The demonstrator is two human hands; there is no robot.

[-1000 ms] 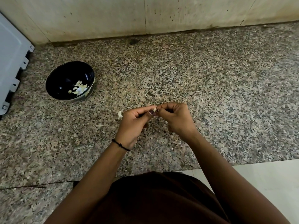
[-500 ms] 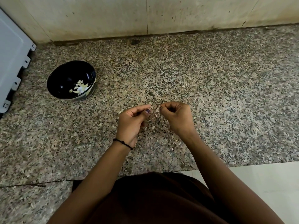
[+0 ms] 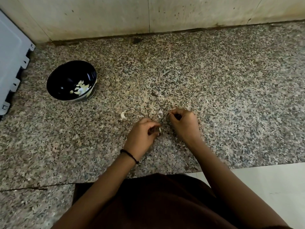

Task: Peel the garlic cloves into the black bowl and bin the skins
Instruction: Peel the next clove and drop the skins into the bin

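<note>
My left hand (image 3: pixel 142 133) hovers low over the granite counter and pinches a small white garlic clove (image 3: pixel 160 129) between thumb and fingertips. A little to the right and farther back, my right hand (image 3: pixel 184 122) has its fingers curled in; whether it holds anything I cannot tell. Small white skin scraps (image 3: pixel 160 111) lie on the counter just beyond the hands, and a larger pale piece (image 3: pixel 123 115) lies to their left. The black bowl (image 3: pixel 66 83) stands at the far left with several peeled cloves (image 3: pixel 80 89) inside.
A white appliance (image 3: pixel 11 63) with a notched edge stands at the left border beside the bowl. A tiled wall (image 3: pixel 148 15) closes the counter's back. The counter's front edge (image 3: pixel 247 166) meets a pale floor at lower right.
My hands, joined around the clove a second ago, have pulled apart. The left hand dropped toward me with the clove; the right stayed farther back. More skin scraps lie between them.
</note>
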